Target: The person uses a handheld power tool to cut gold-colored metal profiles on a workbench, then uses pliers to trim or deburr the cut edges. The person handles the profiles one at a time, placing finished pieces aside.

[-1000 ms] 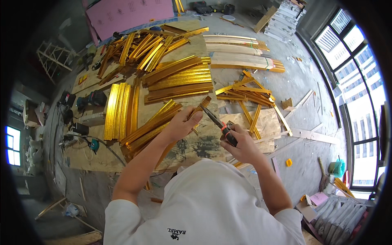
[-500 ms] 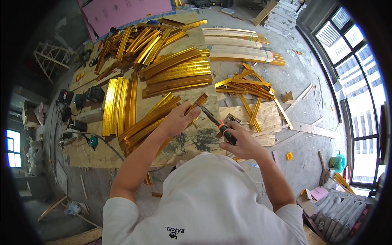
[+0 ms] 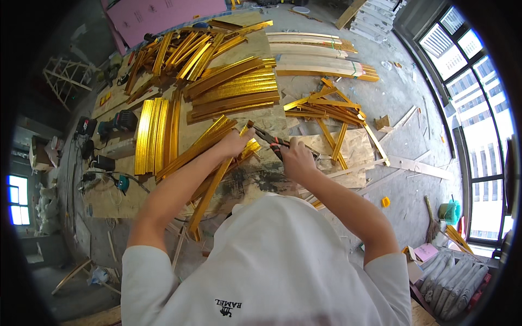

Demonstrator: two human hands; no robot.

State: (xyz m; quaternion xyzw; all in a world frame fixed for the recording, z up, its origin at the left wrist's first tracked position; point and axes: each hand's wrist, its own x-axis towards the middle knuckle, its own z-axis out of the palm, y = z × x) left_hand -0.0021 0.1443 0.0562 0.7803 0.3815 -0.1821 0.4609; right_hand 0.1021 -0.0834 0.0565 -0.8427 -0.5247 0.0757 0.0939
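My left hand (image 3: 235,143) is closed around a gold trim strip (image 3: 208,198), close to the strip's far end. The strip slants down toward me, and its near end sticks out past the table edge. In my right hand (image 3: 299,162) is a pair of pliers (image 3: 275,145) with black and red handles. The pliers' jaws point left and reach the strip's far end, just beyond my left fingers. Whether they grip it is too small to tell. More gold strips (image 3: 197,148) lie beneath and beside my left forearm.
Gold strips (image 3: 236,89) are stacked on the plywood table (image 3: 130,207), with a loose heap (image 3: 185,51) behind. Cordless tools (image 3: 124,122) stand at the left. Gold offcuts (image 3: 334,108) and bundled wooden strips (image 3: 312,62) lie to the right. A broom (image 3: 430,220) is at the far right.
The held strip has turned, so its near end now extends toward me over the table edge. Both hands have shifted left and slightly away, with the pliers still at the strip's far end.
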